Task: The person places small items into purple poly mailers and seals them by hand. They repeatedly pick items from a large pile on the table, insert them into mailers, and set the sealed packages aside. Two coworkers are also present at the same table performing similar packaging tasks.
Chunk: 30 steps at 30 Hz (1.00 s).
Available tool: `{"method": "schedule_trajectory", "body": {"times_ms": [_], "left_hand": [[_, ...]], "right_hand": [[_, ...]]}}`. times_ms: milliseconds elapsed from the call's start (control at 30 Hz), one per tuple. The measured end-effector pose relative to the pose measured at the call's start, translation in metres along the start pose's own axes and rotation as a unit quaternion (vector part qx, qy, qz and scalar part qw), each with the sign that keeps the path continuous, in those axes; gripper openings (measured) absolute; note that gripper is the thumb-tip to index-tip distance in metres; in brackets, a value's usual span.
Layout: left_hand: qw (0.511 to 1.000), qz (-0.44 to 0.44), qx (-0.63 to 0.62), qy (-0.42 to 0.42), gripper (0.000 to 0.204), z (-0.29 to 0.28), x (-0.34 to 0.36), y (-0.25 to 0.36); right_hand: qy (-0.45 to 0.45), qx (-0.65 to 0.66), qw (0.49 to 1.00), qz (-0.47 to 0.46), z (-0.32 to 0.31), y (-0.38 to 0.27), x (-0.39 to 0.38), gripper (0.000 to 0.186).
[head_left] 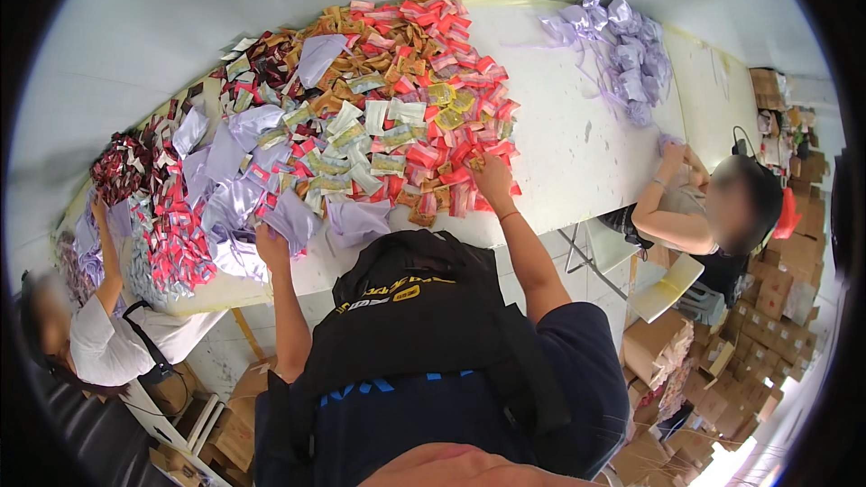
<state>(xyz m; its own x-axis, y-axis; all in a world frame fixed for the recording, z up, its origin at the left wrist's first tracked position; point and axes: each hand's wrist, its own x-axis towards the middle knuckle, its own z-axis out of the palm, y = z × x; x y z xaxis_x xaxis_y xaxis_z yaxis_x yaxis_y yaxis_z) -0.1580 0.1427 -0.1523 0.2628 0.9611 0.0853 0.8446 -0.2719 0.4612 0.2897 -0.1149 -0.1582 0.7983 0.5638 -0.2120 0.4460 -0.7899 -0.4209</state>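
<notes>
My left hand (271, 245) is closed on the edge of a lavender satin pouch (293, 220) near the table's front edge. My right hand (492, 182) reaches over the right end of a broad heap of small sealed packets. Its fingers are pinched at a small brownish packet (475, 161). Around it lie pink-and-red packets (458, 199). Pale whitish packets (345, 119) and brown packets (361, 84) fill the heap's middle and back. Another lavender pouch (357, 220) lies flat between my hands.
Dark red packets (122, 167) cover the table's left end, where a co-worker (99, 343) reaches in. Across the right side sits another person (695, 207) near a pile of lavender pouches (631, 59). Folding chairs (666, 289) and stacked cardboard boxes (767, 334) stand at the right.
</notes>
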Motion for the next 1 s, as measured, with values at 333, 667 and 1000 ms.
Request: {"method": "schedule_trajectory", "body": {"times_ms": [333,667,1000], "left_hand": [[0.983,0.145,-0.104,-0.046,0.026,-0.082,0.001,0.128],[0.958,0.178,-0.162,-0.157,0.038,-0.093,-0.026,0.199],[0.942,0.195,-0.191,-0.195,0.041,-0.085,-0.065,0.237]], "right_hand": [[0.002,0.267,0.962,-0.063,-0.052,-0.041,-0.031,0.018],[-0.108,0.143,0.910,-0.373,-0.083,-0.237,-0.138,0.019],[-0.465,0.526,0.711,0.031,-0.056,-0.197,-0.121,0.028]]}}
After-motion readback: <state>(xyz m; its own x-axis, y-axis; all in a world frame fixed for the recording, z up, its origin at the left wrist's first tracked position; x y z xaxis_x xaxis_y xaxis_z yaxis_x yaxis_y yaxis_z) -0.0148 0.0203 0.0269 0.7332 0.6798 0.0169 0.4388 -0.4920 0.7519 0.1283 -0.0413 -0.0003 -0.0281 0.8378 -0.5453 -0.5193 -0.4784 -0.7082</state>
